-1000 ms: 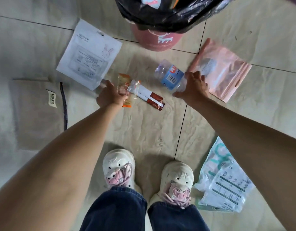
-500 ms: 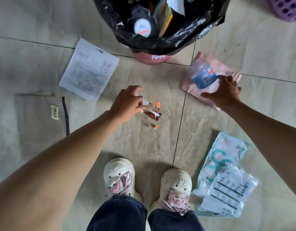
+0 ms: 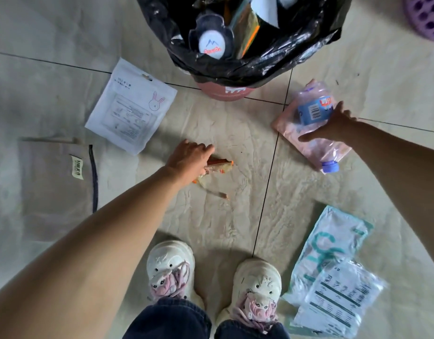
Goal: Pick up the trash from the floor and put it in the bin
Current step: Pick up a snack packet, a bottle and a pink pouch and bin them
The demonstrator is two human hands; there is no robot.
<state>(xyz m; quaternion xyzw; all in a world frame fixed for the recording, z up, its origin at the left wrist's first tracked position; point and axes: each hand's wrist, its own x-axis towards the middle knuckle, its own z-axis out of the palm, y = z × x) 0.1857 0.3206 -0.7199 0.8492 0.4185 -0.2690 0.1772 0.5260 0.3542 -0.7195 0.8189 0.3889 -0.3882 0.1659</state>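
My left hand [image 3: 189, 160] is closed around crumpled snack wrappers [image 3: 217, 168], orange and brown, held above the floor in the middle of the view. My right hand [image 3: 333, 126] grips a clear plastic bottle [image 3: 313, 111] with a blue label and a blue cap [image 3: 330, 166], held over a pink zip bag [image 3: 288, 129] on the floor at right. The bin [image 3: 225, 91] stands at top centre, pink, lined with a black bag [image 3: 284, 57] and holding several pieces of trash.
A white rabbit-print pouch [image 3: 130, 106] lies left of the bin. A beige cloth bag [image 3: 52, 187] lies far left. Two clear plastic packets [image 3: 333, 270] lie at lower right beside my shoes [image 3: 171, 267]. A purple basket [image 3: 426, 15] shows at top right.
Both hands lifted their trash off the floor. The left gathered the wrappers into its fist. The right carried the bottle rightwards over the pink bag. The bin has come further into view.
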